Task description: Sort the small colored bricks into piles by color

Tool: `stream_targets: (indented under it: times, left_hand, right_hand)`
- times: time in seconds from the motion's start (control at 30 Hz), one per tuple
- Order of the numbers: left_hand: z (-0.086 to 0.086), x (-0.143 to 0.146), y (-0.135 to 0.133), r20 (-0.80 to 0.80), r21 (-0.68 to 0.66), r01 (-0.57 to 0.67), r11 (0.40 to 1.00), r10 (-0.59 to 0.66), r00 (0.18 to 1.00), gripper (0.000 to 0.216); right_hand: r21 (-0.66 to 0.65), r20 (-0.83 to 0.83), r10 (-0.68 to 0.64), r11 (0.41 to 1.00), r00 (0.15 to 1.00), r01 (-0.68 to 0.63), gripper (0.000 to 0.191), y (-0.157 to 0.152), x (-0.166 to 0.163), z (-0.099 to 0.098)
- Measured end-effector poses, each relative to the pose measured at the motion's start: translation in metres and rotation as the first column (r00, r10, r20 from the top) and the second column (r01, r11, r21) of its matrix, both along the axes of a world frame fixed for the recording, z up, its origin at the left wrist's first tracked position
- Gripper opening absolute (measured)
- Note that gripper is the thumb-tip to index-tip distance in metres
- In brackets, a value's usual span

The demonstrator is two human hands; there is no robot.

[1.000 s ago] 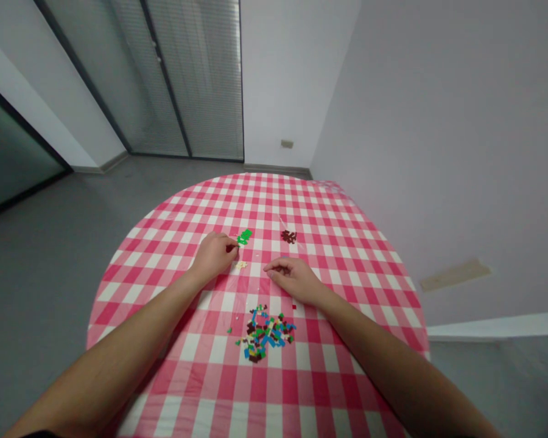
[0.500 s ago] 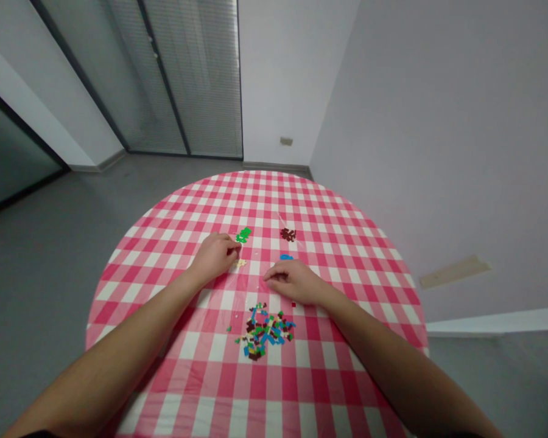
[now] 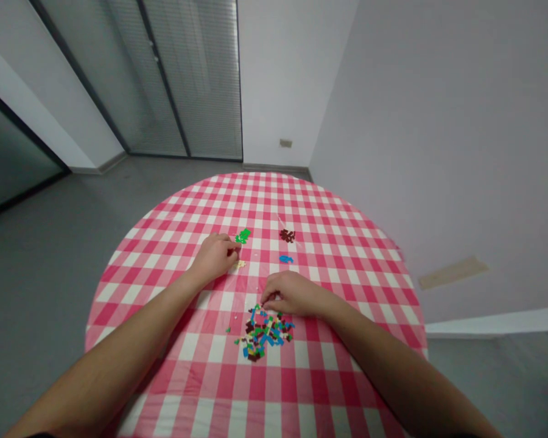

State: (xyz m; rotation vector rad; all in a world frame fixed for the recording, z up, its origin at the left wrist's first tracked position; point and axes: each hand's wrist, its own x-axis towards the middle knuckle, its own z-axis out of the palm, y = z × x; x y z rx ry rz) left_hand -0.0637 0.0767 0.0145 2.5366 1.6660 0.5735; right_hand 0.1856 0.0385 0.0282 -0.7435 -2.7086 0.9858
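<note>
A mixed pile of small coloured bricks (image 3: 263,331) lies on the round table with a pink and white checked cloth (image 3: 347,255). My right hand (image 3: 288,293) rests at the pile's far edge, fingers curled down onto the bricks; what they pinch is hidden. My left hand (image 3: 215,257) lies closed on the cloth, its fingertips between a small green brick group (image 3: 243,235) and a few cream bricks (image 3: 241,264). A little blue group (image 3: 285,259) and a dark brown group (image 3: 287,235) lie beyond my right hand.
A single green piece (image 3: 229,330) and a cream bit (image 3: 235,315) lie left of the pile. The table stands near a white wall on the right, with grey floor and glass partitions with blinds behind.
My right hand has drawn back from the spot by the blue group to the far edge of the mixed pile, uncovering the blue bricks. My left hand has hardly moved.
</note>
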Motion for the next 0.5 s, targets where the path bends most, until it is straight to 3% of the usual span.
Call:
stream_targets:
  times: [0.13, 0.23, 0.33, 0.4, 0.43, 0.5]
  left_hand:
    - [0.001, -0.001, -0.001, 0.033, -0.002, -0.008, 1.000, 0.008, 0.999, 0.025]
    - [0.002, -0.002, -0.002, 0.056, 0.002, -0.004, 1.000, 0.003, 0.998, 0.025]
    - [0.002, -0.002, -0.003, 0.069, -0.002, 0.001, 1.000, -0.001, 0.998, 0.025]
    - [0.002, -0.002, -0.003, 0.074, -0.010, 0.007, 1.000, -0.006, 0.997, 0.024]
    - [0.002, -0.003, -0.003, 0.078, -0.013, 0.009, 1.000, -0.008, 0.997, 0.024]
    - [0.003, -0.003, -0.004, 0.086, -0.016, 0.011, 1.000, -0.010, 0.996, 0.024]
  right_hand:
    - [0.009, -0.057, -0.038, 0.999, 0.998, 0.038, 0.014, 0.002, 0.001, 0.006]
    - [0.012, -0.132, -0.228, 0.973, 0.965, 0.232, 0.016, 0.013, 0.012, 0.010]
    - [0.027, -0.142, -0.470, 0.878, 0.871, 0.478, 0.016, 0.033, 0.032, 0.009]
    - [0.087, -0.102, -0.614, 0.778, 0.782, 0.622, 0.018, 0.047, 0.044, 0.006]
    - [0.120, -0.090, -0.670, 0.727, 0.737, 0.676, 0.018, 0.053, 0.049, 0.003]
    - [0.161, -0.053, -0.716, 0.681, 0.696, 0.714, 0.020, 0.061, 0.054, -0.001]
